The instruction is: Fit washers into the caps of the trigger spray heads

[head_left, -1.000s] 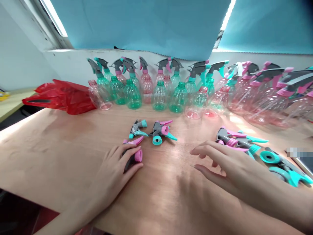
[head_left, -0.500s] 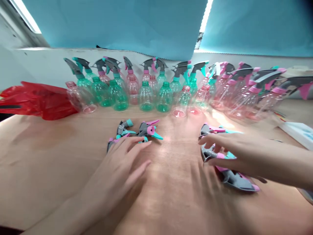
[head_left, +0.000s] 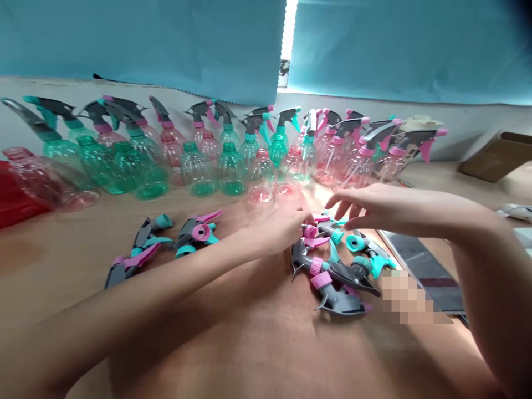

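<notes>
My left hand (head_left: pixel 282 226) reaches across to the pile of trigger spray heads, fingers closed on a grey spray head with a pink collar (head_left: pixel 309 231). Above the pile's far side, my right hand (head_left: pixel 369 206) is open, its fingers bent and apart with nothing in them. Beneath both hands lie several grey spray heads (head_left: pixel 347 277) with pink or turquoise collars and triggers. A smaller group of spray heads (head_left: pixel 189 235) lies left of my left forearm.
Behind stands a row of clear pink and green bottles, some without tops, like the green bottle (head_left: pixel 231 172), others with sprayers fitted. A red plastic bag (head_left: pixel 16 197) lies at far left. At right are a flat dark object (head_left: pixel 432 277) and a brown box (head_left: pixel 499 155).
The view has turned right. My left hand has gone from the left group of spray heads to the right pile and closed. My right hand has lifted off the pile.
</notes>
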A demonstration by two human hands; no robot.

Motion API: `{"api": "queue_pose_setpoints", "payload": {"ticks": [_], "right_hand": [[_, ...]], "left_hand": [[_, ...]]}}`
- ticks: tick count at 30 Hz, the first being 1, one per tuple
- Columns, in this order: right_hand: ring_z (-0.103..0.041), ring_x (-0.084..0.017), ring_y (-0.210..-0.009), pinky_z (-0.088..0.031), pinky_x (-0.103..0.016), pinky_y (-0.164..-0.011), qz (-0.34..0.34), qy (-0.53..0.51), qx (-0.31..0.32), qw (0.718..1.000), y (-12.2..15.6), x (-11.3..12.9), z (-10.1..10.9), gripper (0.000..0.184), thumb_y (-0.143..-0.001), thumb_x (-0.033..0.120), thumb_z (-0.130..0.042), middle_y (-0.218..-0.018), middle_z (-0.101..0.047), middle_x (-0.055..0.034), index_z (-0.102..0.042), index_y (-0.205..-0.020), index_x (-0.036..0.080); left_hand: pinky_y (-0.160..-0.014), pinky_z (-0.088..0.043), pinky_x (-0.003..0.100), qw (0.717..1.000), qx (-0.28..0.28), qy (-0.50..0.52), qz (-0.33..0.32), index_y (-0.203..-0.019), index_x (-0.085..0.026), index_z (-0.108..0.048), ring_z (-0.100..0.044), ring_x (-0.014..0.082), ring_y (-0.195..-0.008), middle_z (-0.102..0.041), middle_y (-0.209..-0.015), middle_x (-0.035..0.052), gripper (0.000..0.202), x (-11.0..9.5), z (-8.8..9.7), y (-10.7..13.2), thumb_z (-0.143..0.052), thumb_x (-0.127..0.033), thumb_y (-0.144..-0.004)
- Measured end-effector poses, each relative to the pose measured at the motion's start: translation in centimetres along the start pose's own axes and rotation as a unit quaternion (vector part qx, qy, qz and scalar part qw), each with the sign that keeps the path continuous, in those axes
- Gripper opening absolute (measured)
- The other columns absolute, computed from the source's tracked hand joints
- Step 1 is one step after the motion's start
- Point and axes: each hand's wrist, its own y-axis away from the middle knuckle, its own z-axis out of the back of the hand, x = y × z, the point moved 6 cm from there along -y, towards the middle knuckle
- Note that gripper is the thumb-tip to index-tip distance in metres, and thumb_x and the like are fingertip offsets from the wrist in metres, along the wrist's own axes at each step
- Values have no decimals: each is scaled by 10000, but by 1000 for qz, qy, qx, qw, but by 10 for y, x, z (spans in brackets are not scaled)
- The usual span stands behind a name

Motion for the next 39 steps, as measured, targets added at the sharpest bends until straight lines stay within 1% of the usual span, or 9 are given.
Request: {"api": "queue_pose_setpoints", "payload": {"ticks": [3, 7, 14, 18, 21, 24, 29, 32, 39], "right_hand": [[-645, -174, -718, -507, -280, -572, -43, -15, 84, 995, -2, -1, -3, 280, -834, 345, -549, -962, -674, -24, -540, -1108, 291], [-625, -212, -841, -489, -319, -656, -55, -5, 107, 993, -5, 6, -1, 301, -820, 373, -541, -1018, -647, -52, -541, -1099, 260], [-616, -204, -814, -455, -313, -627, -49, 13, 106, 993, -5, 21, 0, 223, -817, 332, -520, -977, -658, -54, -574, -1001, 218], [-619, -186, -767, -451, -289, -589, -51, 6, 73, 996, -6, 26, 5, 288, -831, 404, -532, -919, -666, -36, -562, -1062, 234], [-614, -161, -721, -436, -258, -548, -47, 6, 31, 998, -10, 34, 4, 291, -835, 409, -542, -870, -667, -15, -565, -1069, 237], [-591, -140, -681, -404, -245, -535, -4, 20, -10, 1000, -16, 51, -3, 200, -855, 380, -531, -833, -660, 5, -593, -986, 244], [-552, -109, -655, -354, -229, -544, 111, -2, -64, 992, -15, 91, -16, 83, -876, 237, -515, -745, -629, 36, -589, -837, 230], [-540, -89, -635, -344, -209, -541, 150, -34, -75, 985, -9, 109, -22, 74, -876, 209, -535, -711, -615, 45, -584, -821, 218], [-481, -84, -552, -301, -211, -514, 188, -59, -7, 980, -13, 122, -49, 61, -886, 180, -546, -651, -581, 53, -578, -841, 206]], "left_hand": [[-670, -395, 256, 997, 52, -23, -47, -941, -175, -678, -573, 164, -793, -658, -849, 37, 226, -2, -1, -19, -545, -72, -790], [-593, -343, 255, 990, 91, -62, -85, -889, -168, -700, -577, 170, -758, -670, -816, 46, 237, -8, -2, -32, -582, -41, -728], [-631, -372, 292, 990, 51, -106, -83, -811, -128, -692, -562, 187, -723, -655, -755, 64, 179, -7, -8, -39, -576, -26, -722], [-704, -437, 311, 994, -33, -97, -33, -892, -117, -668, -547, 214, -834, -642, -878, 88, 117, 3, 10, -6, -618, -135, -788], [-810, -453, 361, 987, -129, -90, 16, -1065, -106, -600, -507, 228, -933, -621, -970, 106, 204, 7, 24, 41, -558, -182, -880], [-865, -433, 401, 967, -250, -47, 30, -1079, -165, -571, -514, 240, -998, -630, -1059, 89, 213, 2, 30, 95, -590, -177, -867], [-844, -407, 422, 959, -276, -2, 60, -1111, -210, -542, -533, 242, -962, -668, -1031, 56, 262, -6, 20, 137, -574, -165, -855], [-834, -430, 398, 959, -274, 37, 60, -1123, -203, -542, -517, 222, -917, -670, -989, 47, 294, -9, 20, 140, -594, -170, -836], [-753, -483, 347, 966, -252, 46, 20, -1082, -167, -556, -498, 198, -839, -665, -949, 63, 303, -17, 20, 140, -641, -125, -794]]}}
